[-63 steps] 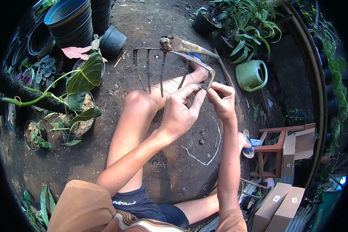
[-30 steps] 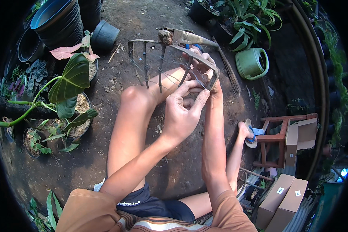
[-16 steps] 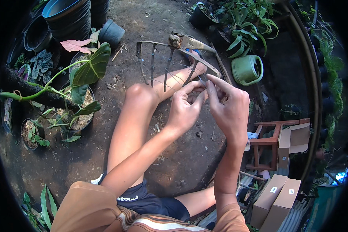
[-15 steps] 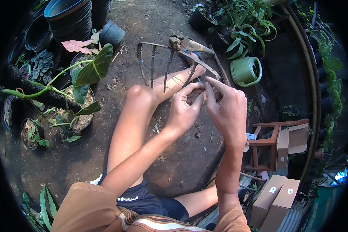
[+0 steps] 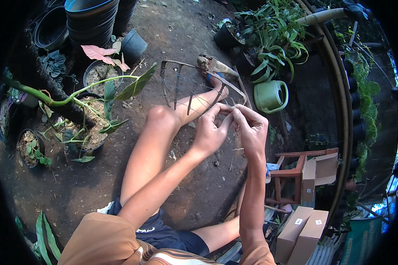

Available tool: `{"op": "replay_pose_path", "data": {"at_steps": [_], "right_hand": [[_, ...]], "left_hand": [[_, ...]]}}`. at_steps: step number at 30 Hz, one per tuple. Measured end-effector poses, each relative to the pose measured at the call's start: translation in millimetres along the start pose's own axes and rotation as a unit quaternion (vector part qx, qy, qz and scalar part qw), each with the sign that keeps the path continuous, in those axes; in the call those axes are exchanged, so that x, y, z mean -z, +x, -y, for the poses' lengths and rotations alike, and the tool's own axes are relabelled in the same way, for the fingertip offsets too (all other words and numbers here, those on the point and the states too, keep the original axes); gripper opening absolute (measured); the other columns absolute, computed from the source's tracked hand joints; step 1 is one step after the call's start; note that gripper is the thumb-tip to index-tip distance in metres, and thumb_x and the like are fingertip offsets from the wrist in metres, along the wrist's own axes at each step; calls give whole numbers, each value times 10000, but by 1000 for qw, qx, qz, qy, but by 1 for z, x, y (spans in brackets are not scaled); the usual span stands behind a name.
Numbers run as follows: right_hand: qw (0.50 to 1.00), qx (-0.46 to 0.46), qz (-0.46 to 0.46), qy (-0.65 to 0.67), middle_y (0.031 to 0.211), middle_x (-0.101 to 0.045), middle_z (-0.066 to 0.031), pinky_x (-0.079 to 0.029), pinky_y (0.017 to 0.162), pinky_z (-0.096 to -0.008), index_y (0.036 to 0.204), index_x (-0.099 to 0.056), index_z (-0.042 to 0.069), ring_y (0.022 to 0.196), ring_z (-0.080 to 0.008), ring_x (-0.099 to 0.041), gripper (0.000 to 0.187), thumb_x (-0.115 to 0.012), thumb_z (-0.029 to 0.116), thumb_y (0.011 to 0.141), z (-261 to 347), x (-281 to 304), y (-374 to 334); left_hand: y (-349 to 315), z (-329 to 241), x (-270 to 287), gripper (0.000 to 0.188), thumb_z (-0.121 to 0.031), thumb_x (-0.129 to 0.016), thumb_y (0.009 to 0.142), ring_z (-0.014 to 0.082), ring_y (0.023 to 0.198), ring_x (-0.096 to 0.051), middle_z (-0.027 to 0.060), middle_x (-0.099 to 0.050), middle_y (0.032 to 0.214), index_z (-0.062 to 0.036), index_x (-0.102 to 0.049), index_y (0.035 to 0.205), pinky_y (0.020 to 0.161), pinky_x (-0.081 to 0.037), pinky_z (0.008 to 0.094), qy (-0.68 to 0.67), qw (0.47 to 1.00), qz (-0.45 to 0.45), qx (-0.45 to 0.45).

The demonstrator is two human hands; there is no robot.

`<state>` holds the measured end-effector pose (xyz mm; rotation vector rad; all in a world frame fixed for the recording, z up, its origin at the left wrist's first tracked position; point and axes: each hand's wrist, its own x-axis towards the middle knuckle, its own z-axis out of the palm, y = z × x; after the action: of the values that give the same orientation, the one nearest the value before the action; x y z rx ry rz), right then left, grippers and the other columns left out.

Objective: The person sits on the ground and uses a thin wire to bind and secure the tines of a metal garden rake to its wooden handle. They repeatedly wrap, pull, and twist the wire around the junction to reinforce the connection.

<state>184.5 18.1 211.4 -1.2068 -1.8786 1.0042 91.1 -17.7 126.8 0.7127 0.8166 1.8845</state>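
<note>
A rake head with several long dark tines leans over my lower leg and foot. Thin pale strands run across its tines. At its top sits a short wooden piece with a lumpy, worn end. My left hand is closed just below the tines, thumb and forefinger pinched together. Close against it, my right hand pinches too, the fingertips of both hands nearly touching. A fine strand seems to be held between them beside the rightmost tine; its exact run is too small to follow.
Potted plants and stacked black pots stand at the left. A green watering can lies at the right, past the rake. Nearer on the right are a wooden stool and cardboard boxes. Bare soil surrounds my legs.
The view has shifted a little, so the surroundings sit differently in it. My right hand has come lower, and its fingers have drawn in towards my left fingertips.
</note>
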Motion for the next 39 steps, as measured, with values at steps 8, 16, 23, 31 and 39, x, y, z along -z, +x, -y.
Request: {"op": "replay_pose_path", "data": {"at_steps": [8, 16, 23, 31, 39], "right_hand": [[992, -18, 54, -110, 791, -634, 29, -405, 613, -205, 976, -720, -21, 696, -27, -513, 154, -745, 128, 942, 22, 3, -7], [946, 100, 23, -308, 828, -657, -47, -430, 624, -273, 969, -739, -44, 661, -97, -496, 188, -714, 139, 935, 57, -13, 5], [990, 46, 124, 37, 1146, -632, -126, -425, 697, -251, 879, -656, -38, 765, -110, -521, 292, -601, 247, 914, 33, 19, -8], [939, 254, 65, -222, 837, -711, -96, -522, 748, -348, 804, -687, -8, 804, -220, -646, 36, -723, -3, 806, 2, 14, -22], [981, 130, -10, -140, 998, -753, -104, -563, 866, -313, 904, -732, -14, 987, -184, -705, 152, -843, 30, 809, 15, 26, -39]], "left_hand": [[-2, 1, 12, 141, -74, -662, 988, 3, 689, -602, 35, -716, 901, 22, -667, 1092, 552, -456, 212, 7, 995, 36, 95], [-5, 0, 5, 139, -125, -667, 995, 19, 617, -589, 15, -696, 834, -6, -682, 1066, 518, -455, 223, -18, 998, 26, 59], [15, -5, 5, 154, -148, -691, 994, 30, 592, -574, 14, -693, 853, -16, -687, 1074, 474, -487, 232, -65, 996, 11, 56], [13, 7, 5, 181, -164, -723, 978, 37, 650, -598, 14, -691, 876, -3, -691, 1053, 493, -497, 229, 18, 1000, 3, -21], [0, 3, 9, 205, -180, -734, 976, 12, 630, -560, -1, -672, 865, 3, -703, 1063, 486, -488, 208, -43, 996, 33, 70]]}}
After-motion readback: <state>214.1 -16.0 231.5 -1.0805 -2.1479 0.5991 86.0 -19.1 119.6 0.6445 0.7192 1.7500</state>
